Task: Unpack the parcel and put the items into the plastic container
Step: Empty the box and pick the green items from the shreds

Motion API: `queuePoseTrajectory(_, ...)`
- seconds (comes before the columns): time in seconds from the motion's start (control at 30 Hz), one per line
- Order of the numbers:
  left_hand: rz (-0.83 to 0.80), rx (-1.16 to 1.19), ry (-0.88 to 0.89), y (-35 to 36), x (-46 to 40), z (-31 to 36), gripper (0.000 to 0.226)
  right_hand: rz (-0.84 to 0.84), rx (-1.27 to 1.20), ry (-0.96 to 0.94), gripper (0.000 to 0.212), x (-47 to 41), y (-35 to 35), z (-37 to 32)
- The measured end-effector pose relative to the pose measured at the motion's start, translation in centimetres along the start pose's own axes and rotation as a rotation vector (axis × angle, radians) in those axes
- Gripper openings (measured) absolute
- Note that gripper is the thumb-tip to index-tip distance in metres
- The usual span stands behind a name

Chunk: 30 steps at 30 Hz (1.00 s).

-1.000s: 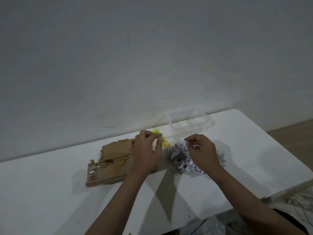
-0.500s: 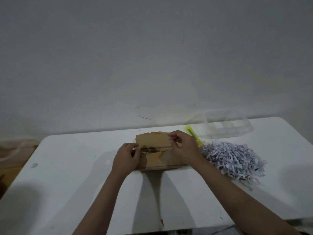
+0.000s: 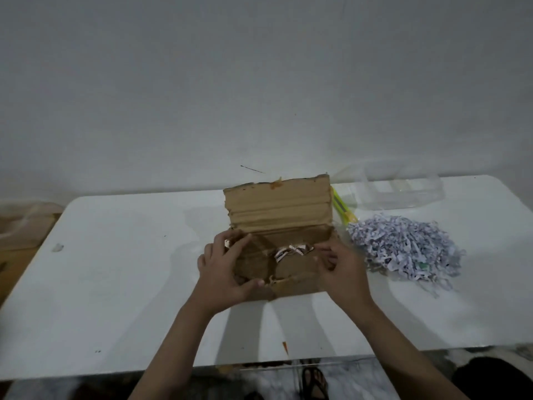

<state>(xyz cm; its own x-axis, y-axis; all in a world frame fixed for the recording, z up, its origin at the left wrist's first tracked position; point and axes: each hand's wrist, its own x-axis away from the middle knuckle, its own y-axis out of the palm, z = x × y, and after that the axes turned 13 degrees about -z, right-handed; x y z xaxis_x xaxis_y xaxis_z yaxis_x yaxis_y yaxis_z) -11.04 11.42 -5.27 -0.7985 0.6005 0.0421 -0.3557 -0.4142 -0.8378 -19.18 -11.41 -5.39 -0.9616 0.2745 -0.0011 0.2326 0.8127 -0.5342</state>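
A brown cardboard parcel [image 3: 278, 209] lies open in the middle of the white table [image 3: 115, 284], its lid flap standing upright at the back. A few shredded paper strips [image 3: 290, 252] show inside it. My left hand [image 3: 223, 271] grips the parcel's left front flap. My right hand [image 3: 341, 269] grips the right front edge. A clear plastic container [image 3: 403, 187] stands at the back right of the table, apart from both hands.
A heap of shredded paper [image 3: 403, 246] lies right of the parcel. A yellow-green utility knife [image 3: 343, 209] lies between parcel and container. The wall runs close behind the table. A sandal [image 3: 314, 382] is on the floor below the front edge.
The parcel's lid flap, flat before, now stands upright and the inside shows. Both hands have moved from the shredded paper to the parcel's front sides.
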Motion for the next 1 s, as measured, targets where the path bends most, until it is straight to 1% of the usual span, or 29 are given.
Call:
queuePoseTrajectory(0.07, 0.009, -0.061, -0.016, -0.1, 0.1, -0.2, 0.098, -0.006, 0.015, 0.028, 0.023, 0.1, -0.1, 0.0)
queuePoseTrajectory(0.13, -0.016, -0.051, -0.035, -0.1, 0.1, -0.7, 0.109, -0.015, 0.030, 0.075, 0.025, -0.2, -0.1, -0.4)
queuePoseTrajectory(0.2, -0.069, -0.038, -0.048, -0.1, 0.1, -1.2, 0.118, -0.053, 0.122, 0.100, 0.028, -1.0, 0.2, -0.7)
queuePoseTrajectory(0.27, -0.128, -0.034, -0.049, 0.3, 0.0, -1.5, 0.124, -0.134, 0.233, 0.133, 0.031, -2.3, 0.6, -1.2)
queuePoseTrajectory(0.3, -0.140, -0.014, -0.040, 0.5, 0.0, -1.6, 0.123, -0.176, 0.264, 0.163, 0.033, -2.9, 0.8, -1.5)
queuePoseTrajectory(0.37, -0.121, 0.040, -0.013, 0.8, 0.1, -1.6, 0.112, -0.237, 0.277, 0.245, 0.038, -4.0, 1.3, -1.9)
queuePoseTrajectory(0.47, -0.071, 0.108, -0.007, 1.3, 0.3, -1.2, 0.096, -0.273, 0.258, 0.361, 0.051, -5.0, 2.2, -2.0)
queuePoseTrajectory(0.57, -0.044, 0.151, -0.002, 2.0, 0.5, -0.8, 0.091, -0.218, 0.253, 0.435, 0.073, -5.5, 3.7, -2.4)
queuePoseTrajectory(0.67, -0.032, 0.183, -0.011, 2.6, 0.7, -0.7, 0.090, -0.147, 0.295, 0.465, 0.082, -5.9, 5.2, -2.7)
queuePoseTrajectory(0.73, -0.018, 0.223, -0.018, 2.8, 0.7, -0.7, 0.092, -0.106, 0.300, 0.440, 0.077, -6.1, 5.7, -2.6)
queuePoseTrajectory(0.77, -0.010, 0.251, -0.019, 2.8, 0.7, -0.7, 0.092, -0.089, 0.285, 0.423, 0.070, -6.1, 5.8, -2.3)
queuePoseTrajectory(0.9, 0.026, 0.339, -0.023, 2.9, 0.6, -0.7, 0.088, -0.114, 0.280, 0.362, 0.024, -6.2, 5.7, -1.8)
queuePoseTrajectory(0.93, 0.029, 0.346, -0.025, 2.9, 0.7, -0.7, 0.086, -0.133, 0.279, 0.350, 0.018, -6.3, 5.7, -1.7)
queuePoseTrajectory(1.0, 0.026, 0.357, -0.034, 2.8, 0.7, -0.7, 0.082, -0.180, 0.268, 0.321, 0.014, -6.4, 5.7, -1.7)
